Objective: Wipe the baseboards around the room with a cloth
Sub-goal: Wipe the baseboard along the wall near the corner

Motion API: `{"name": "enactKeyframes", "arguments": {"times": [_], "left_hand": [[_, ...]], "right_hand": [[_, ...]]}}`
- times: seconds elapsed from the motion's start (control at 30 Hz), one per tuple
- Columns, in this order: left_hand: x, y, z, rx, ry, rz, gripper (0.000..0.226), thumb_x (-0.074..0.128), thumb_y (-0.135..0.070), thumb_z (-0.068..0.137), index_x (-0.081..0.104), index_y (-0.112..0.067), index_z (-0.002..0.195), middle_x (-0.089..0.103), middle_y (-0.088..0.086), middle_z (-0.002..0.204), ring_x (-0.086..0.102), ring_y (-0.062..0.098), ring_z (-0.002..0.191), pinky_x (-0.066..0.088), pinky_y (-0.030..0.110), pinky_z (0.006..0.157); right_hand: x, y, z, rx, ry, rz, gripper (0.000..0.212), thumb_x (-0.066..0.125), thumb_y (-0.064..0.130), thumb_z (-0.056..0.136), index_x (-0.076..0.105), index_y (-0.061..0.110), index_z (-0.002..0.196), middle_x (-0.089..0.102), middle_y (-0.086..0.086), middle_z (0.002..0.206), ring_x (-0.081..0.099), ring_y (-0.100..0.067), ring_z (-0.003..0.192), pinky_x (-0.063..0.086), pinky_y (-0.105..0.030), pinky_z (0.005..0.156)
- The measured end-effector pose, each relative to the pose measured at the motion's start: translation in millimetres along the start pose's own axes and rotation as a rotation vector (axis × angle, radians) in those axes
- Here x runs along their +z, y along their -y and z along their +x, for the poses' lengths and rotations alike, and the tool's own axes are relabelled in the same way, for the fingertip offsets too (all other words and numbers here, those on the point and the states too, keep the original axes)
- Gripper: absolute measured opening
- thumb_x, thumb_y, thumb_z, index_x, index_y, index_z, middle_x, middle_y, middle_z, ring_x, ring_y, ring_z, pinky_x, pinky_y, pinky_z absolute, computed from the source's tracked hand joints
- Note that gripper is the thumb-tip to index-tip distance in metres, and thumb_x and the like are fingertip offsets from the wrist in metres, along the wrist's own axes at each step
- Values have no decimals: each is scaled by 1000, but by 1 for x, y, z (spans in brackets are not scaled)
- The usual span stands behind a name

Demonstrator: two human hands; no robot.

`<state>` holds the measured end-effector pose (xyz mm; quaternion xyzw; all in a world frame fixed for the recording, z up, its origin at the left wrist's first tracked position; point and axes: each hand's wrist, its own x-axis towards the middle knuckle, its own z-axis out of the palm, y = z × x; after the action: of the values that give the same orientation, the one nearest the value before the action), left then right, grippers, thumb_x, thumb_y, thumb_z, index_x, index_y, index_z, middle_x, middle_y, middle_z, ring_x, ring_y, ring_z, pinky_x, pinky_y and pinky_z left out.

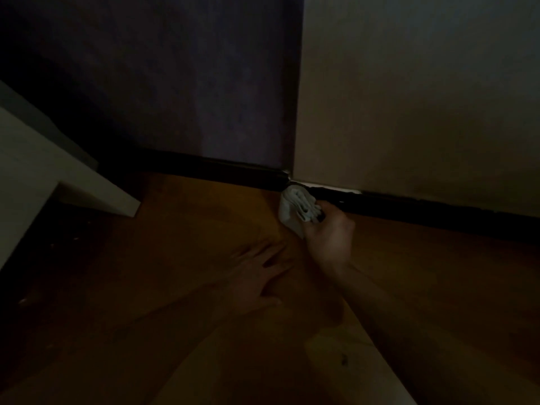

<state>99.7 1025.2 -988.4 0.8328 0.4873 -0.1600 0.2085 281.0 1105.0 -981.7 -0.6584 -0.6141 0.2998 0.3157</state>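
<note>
Two walls meet just ahead of me, a dark purple wall [190, 83] on the left and a pale wall [409, 97] on the right, and the dark baseboard [409, 206] runs along the foot of both. My right grip [328, 235] is curled round a folded white cloth [295, 206], fingers and thumb pinching the bundle at its near end. That leaves the free folds pointing forward, so they can be pushed into the corner where the two strips of baseboard join. The cloth sits right at that joint, touching or all but touching the strip under the pale wall. In this dim light I cannot tell how firmly it presses.

My left grip [257, 276] holds nothing. It lies flat on the wooden floor [190, 229] with the fingers spread, just beside my right wrist, and I judge it is there as a prop, taking my weight while I lean in low. A white piece of furniture [43, 171] stands well apart on the left, close to the purple wall, and the baseboard behind it may be awkward to reach.

There is no brand, label or writing that I can read: the cloth looks plain, and the room is too dark for fine marks. A thin pale line shows along the top edge of the baseboard near the corner, perhaps a gap or chipped paint.
</note>
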Motion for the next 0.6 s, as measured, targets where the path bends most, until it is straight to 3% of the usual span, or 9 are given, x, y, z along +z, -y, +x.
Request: {"name": "enactKeyframes", "arguments": {"times": [0.13, 0.33, 0.5, 0.6], "left_hand": [[2, 2, 4, 7, 10, 9, 83, 46, -72, 92, 1, -48, 157, -28, -11, 162, -22, 15, 151, -4, 46, 123], [5, 2, 5, 8, -8, -3, 84, 35, -78, 85, 4, -47, 157, -24, -9, 164, -23, 13, 148, -1, 48, 124], [2, 0, 4, 10, -14, -11, 82, 44, -74, 91, 2, -48, 156, -31, -14, 158, -26, 11, 147, -5, 45, 122], [-1, -4, 4, -10, -19, -10, 82, 43, -75, 90, 5, -47, 157, -24, -11, 164, -21, 15, 152, 0, 48, 123]], "right_hand": [[-11, -12, 1, 34, -81, -53, 30, 69, 23, 82, 71, 13, 110, 72, -8, 102, 68, -25, 90, 48, -24, 75], [-1, -3, 2, -22, -59, -102, 34, 70, 37, 80, 71, 14, 106, 71, -8, 99, 68, -26, 89, 55, -34, 72], [-13, -13, 1, 28, -100, -88, 34, 71, 38, 79, 71, 17, 105, 72, -6, 98, 68, -24, 87, 54, -31, 71], [-12, -7, 0, 8, -84, -97, 28, 71, 34, 81, 72, 17, 103, 72, -6, 98, 67, -23, 87, 49, -26, 68]]}}
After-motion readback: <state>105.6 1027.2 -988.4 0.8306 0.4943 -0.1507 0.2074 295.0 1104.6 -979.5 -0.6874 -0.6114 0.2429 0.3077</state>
